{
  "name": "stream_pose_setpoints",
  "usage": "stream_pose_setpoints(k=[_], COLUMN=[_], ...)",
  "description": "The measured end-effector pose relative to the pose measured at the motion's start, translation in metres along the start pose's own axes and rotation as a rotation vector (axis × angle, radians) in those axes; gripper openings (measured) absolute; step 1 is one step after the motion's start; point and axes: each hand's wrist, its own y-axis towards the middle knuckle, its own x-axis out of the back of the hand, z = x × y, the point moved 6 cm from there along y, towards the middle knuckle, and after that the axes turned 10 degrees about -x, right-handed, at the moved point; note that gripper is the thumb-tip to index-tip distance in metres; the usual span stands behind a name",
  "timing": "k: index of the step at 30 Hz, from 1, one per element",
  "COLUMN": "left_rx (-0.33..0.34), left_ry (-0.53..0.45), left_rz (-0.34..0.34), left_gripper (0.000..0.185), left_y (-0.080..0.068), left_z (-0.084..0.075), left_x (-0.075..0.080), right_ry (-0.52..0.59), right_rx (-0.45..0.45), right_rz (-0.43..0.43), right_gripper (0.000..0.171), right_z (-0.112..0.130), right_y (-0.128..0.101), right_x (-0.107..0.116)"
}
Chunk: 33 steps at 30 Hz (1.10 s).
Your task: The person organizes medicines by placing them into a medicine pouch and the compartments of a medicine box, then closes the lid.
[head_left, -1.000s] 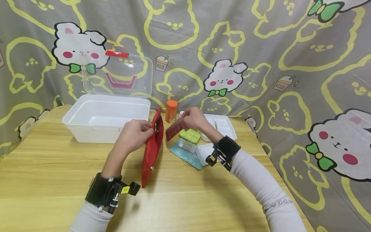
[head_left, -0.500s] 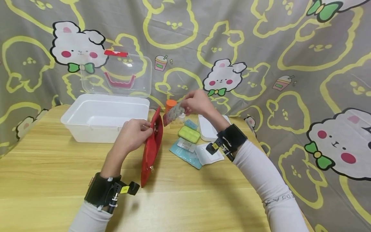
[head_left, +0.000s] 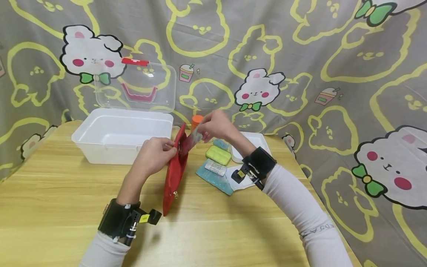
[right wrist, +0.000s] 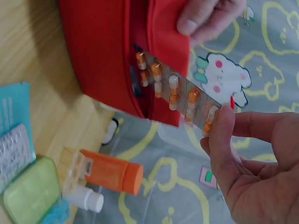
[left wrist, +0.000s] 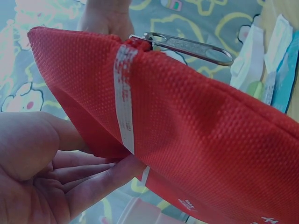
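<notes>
A red zippered pouch (head_left: 173,174) stands on edge on the table, its mouth partly open toward the right. My left hand (head_left: 154,155) grips the pouch's upper edge between thumb and fingers, with a metal zipper pull (left wrist: 191,49) hanging near the top in the left wrist view. Between the thumb and fingers of my right hand (head_left: 218,128) is a blister pack of capsules (right wrist: 175,91), orange and white. The pack's far end is inside the pouch mouth; the near end, pinched by my fingers, sticks out.
A clear lidded box (head_left: 113,152) stands open behind the left hand. Right of the pouch lie a green pill case (head_left: 218,155), a blue packet (head_left: 213,180), a small blister strip (head_left: 215,167) and a white tray (head_left: 260,142). An orange bottle (right wrist: 112,171) and a white bottle (right wrist: 84,198) stand behind.
My right hand has lifted the blister pack, turned it and moved it left, so its end is now in the pouch mouth. The left hand and pouch have stayed put.
</notes>
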Motion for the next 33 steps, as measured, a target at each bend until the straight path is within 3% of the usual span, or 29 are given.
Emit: stream_pose_setpoints(k=[7,20,33], left_rx=[0.006,0.004,0.005], left_ry=[-0.004,0.004,-0.005], left_rz=[0.006,0.006,0.010], left_gripper=[0.033,0.030,0.030], left_y=[0.000,-0.001,-0.001], left_z=[-0.001,-0.002,0.000], left_x=[0.000,0.002,0.000], right_ry=[-0.075,-0.075,-0.173], right_rx=[0.011,0.012,0.018], right_rz=[0.026,0.029,0.045], right_gripper=[0.015,0.015,0.014], right_z=[0.005,0.010,0.003], right_y=[-0.001,-0.002,0.005], right_x=[-0.019,-0.018,-0.048])
